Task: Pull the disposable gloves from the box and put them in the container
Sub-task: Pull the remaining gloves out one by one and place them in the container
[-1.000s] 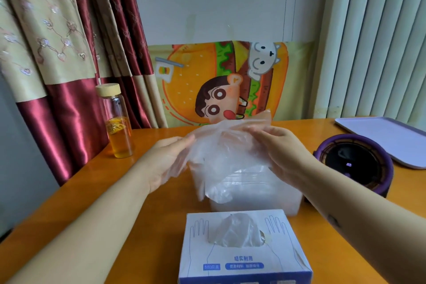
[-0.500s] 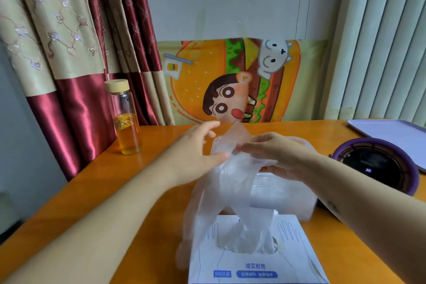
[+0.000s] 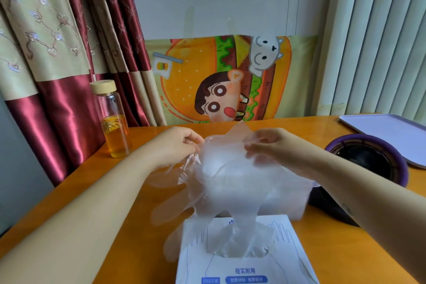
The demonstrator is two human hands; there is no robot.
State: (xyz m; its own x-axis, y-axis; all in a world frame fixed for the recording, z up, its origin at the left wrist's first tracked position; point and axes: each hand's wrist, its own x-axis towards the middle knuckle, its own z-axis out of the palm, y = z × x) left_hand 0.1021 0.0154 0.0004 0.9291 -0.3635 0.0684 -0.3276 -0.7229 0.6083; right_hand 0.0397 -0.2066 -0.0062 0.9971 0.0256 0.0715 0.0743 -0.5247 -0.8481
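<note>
You held a clear disposable glove stretched btwn both hands, above the table and in front of you. Your L hand had its fingers curled in, pinching the glove's left edge. Your R hand pinched the right edge w/ thumb and fingertips, some of those fingers showing only through the film.

The glove hung as a wide sheet directly over and in front of the clear plastic container, covering most of it; only the container's right side showed plainly. The glove's finger parts trailed down and left, reaching the near glove box. More film bunched up out of the slot on the box top; couldn't tell whether that film was part of the same glove or the next one.

The box sat at the near table edge, just in front of the container.

A glass bottle w/ amber liquid and a pale cap stood upright at the far left, well apart from your hands. A round purple-rimmed device sat just right of the container, w/ a lavender tray beyond it. A cartoon burger poster leaned at the wall behind.
</note>
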